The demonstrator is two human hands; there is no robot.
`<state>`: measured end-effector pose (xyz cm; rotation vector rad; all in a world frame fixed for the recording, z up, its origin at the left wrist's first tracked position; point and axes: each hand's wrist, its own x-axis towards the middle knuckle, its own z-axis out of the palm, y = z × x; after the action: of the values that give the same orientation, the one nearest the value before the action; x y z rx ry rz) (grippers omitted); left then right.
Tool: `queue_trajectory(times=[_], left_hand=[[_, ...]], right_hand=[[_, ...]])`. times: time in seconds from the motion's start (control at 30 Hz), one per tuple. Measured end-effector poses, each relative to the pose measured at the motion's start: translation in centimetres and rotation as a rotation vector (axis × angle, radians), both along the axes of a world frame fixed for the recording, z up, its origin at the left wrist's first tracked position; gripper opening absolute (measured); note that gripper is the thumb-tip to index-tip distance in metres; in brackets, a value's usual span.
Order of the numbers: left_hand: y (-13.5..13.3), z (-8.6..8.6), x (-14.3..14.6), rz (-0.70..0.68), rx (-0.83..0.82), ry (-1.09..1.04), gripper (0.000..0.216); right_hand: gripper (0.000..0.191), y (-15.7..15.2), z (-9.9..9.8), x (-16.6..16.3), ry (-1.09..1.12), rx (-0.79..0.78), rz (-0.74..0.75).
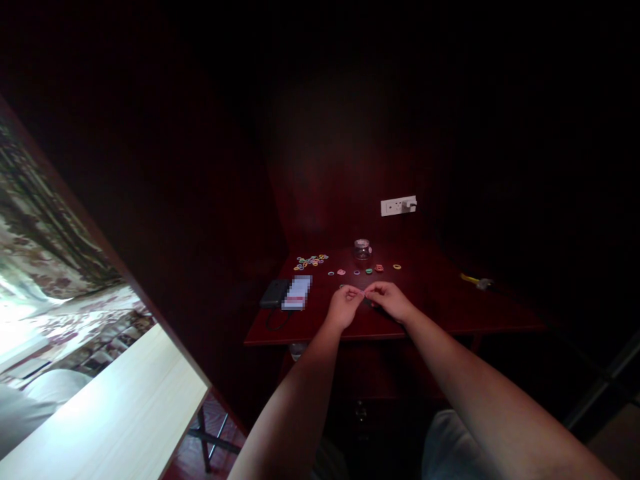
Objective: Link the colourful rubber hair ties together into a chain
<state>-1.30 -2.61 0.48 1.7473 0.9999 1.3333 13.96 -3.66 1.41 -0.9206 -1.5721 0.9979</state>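
Observation:
Both arms reach out over a dark red table (440, 313). My left hand (344, 305) and my right hand (389, 299) meet at the fingertips, each pinched on a small thin thing between them that I cannot make out. Just beyond the hands lie loose coloured rings (369, 270) in a row, and a denser heap of coloured rings (310, 261) sits further left. A small clear glass jar (362, 249) stands upright behind the row.
A dark wallet-like case (275, 293) and a blurred card or phone (297, 293) lie at the table's left. A yellow tool (474, 281) rests at the right. A white wall socket (398, 205) is behind. A pale wooden table (115, 413) stands at lower left.

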Motion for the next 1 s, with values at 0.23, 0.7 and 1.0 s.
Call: queue_trajectory(times=[0.23, 0.7, 1.0], left_hand=[[-0.39, 0.42, 0.02, -0.009, -0.009, 0.008, 0.011], [-0.27, 0.25, 0.05, -0.007, -0.018, 0.005, 0.014], [-0.34, 0.36, 0.08, 0.015, -0.024, 0.003, 0.014]], right_hand=[[0.024, 0.17, -0.20, 0.05, 0.006, 0.011, -0.018], [0.022, 0.17, -0.12, 0.12, 0.149, -0.052, -0.035], [0.020, 0.27, -0.06, 0.12, 0.162, -0.050, -0.063]])
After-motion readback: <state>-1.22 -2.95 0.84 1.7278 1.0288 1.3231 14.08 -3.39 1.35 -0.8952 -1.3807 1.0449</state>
